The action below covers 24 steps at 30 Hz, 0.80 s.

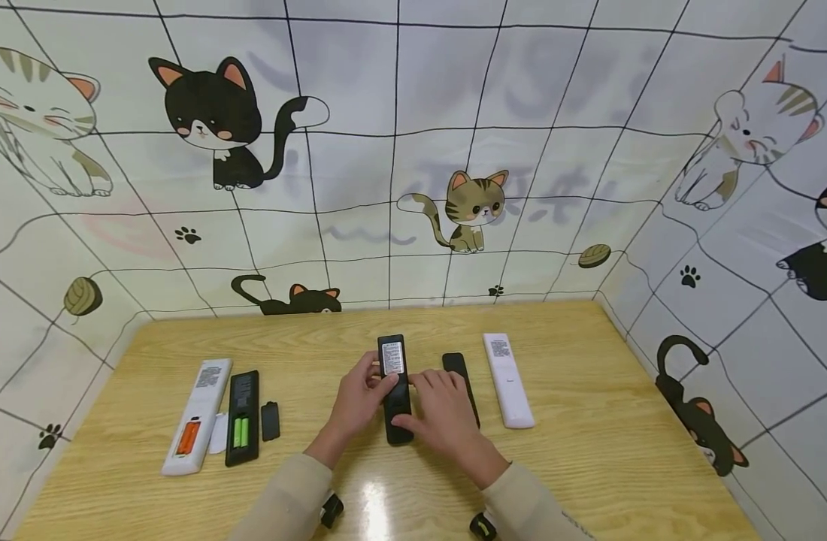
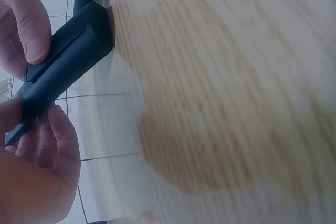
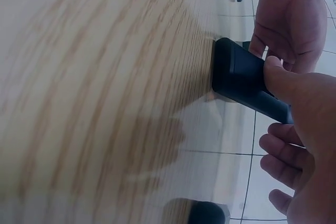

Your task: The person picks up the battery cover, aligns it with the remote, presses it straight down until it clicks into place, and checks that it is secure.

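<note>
A black remote control [image 1: 398, 406] is held back side up over the middle of the table, a white label near its far end. My left hand [image 1: 355, 398] grips it from the left, thumb on top and fingers underneath, as the left wrist view shows. From the right, my right hand [image 1: 447, 413] holds it too. Its thumb presses the battery cover [image 3: 249, 69] near the closer end in the right wrist view, while the lower fingers curl loosely below. The cover sits on the remote. Whether the remote's near end touches the table, I cannot tell.
On the wooden table [image 1: 576, 466], left, lie a white remote [image 1: 207, 398] with orange batteries, a white cover [image 1: 219, 433], a black remote [image 1: 243, 398] with green batteries and a black cover [image 1: 270, 421]. Right lie another black remote [image 1: 457, 364] and a white remote [image 1: 508, 383].
</note>
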{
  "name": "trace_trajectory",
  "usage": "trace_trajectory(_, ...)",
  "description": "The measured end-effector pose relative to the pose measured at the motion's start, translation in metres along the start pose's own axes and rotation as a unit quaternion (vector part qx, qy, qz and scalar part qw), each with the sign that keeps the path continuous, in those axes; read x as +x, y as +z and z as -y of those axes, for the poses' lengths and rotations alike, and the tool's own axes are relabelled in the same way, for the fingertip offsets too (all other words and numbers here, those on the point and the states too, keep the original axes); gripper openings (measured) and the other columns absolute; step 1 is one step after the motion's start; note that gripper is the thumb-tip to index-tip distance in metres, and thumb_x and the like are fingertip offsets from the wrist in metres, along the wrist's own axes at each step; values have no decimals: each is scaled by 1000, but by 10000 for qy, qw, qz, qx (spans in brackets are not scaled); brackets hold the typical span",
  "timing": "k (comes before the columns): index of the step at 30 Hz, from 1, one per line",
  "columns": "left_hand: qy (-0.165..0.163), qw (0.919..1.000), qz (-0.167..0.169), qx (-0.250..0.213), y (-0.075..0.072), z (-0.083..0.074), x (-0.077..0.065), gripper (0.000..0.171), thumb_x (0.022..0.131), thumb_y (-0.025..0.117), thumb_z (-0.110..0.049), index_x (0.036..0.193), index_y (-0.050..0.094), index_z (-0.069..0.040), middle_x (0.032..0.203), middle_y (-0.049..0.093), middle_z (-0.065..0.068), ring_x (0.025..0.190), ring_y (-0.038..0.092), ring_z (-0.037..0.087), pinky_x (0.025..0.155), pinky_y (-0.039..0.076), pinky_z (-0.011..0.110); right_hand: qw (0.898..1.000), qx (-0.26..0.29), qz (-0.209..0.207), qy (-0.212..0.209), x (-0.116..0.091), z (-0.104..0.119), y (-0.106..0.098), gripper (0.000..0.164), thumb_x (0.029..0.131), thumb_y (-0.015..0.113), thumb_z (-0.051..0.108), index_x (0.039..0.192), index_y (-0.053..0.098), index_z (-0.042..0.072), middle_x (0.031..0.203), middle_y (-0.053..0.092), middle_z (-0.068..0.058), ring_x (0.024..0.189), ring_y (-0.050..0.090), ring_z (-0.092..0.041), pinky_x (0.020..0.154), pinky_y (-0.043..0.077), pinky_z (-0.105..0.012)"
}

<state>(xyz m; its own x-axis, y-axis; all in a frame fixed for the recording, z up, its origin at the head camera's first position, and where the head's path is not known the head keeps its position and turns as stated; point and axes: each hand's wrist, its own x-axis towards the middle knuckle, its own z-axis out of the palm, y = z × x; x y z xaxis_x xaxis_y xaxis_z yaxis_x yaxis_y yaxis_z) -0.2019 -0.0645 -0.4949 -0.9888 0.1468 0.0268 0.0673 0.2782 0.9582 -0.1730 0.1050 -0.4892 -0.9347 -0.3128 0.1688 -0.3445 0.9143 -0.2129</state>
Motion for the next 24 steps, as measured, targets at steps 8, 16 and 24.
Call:
trace_trajectory(8, 60, 9996, -21, 285, 1, -1, -1, 37, 95, 64, -20, 131, 54, -20, 104, 73, 8, 80, 62, 16, 72, 51, 29, 9998, 170, -54, 85, 0, 2, 2, 59, 80, 71, 57, 120, 59, 14, 113, 63, 0, 111, 56, -22, 101, 35, -44)
trace_trajectory(16, -10, 9992, -70, 390, 2, -2, -1, 38, 95, 65, -21, 131, 54, -22, 101, 73, 6, 77, 60, 15, 72, 48, 30, 9995, 304, -60, 83, 0, 4, 2, 55, 81, 72, 53, 117, 60, 13, 108, 64, 0, 106, 56, -21, 99, 36, -43)
trace_trajectory(24, 12, 9995, -49, 320, 2, 1, 1, 37, 95, 64, -21, 131, 54, -23, 101, 73, 7, 77, 61, 15, 67, 50, 28, 9997, 214, -63, -54, 0, 3, 4, 56, 81, 71, 53, 116, 58, 11, 105, 62, -2, 103, 55, -22, 98, 36, -43)
